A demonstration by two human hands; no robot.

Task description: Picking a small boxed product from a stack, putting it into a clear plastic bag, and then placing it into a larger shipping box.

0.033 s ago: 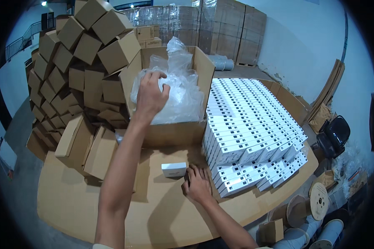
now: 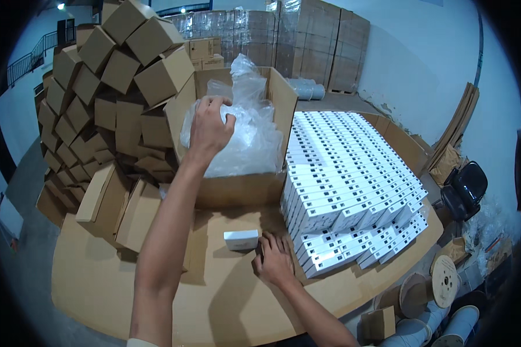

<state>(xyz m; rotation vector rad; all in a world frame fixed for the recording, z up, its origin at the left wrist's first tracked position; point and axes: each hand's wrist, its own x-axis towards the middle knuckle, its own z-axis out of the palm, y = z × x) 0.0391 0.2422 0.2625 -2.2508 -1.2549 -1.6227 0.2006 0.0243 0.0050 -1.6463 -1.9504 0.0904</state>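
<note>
My left hand (image 2: 211,127) reaches over the crumpled clear plastic bags (image 2: 243,141) inside an open cardboard carton (image 2: 237,191). Its fingers are bent and the thumb stands apart, with nothing visibly gripped. A small white box (image 2: 241,239) lies on the table in front of the carton. Just right of that box, my right hand (image 2: 275,260) rests with its fingers spread on the tabletop. To the right of this hand, a large stack of white boxes (image 2: 353,168) with small dark squares stands in stepped rows.
Open brown cartons (image 2: 118,202) stand at the table's left, before a tall heap of cardboard boxes (image 2: 118,69). The tan table (image 2: 243,301) has a curved front edge. Wrapped pallets (image 2: 318,46) stand behind. A black chair (image 2: 466,188) and cable spools (image 2: 444,280) occupy the right side.
</note>
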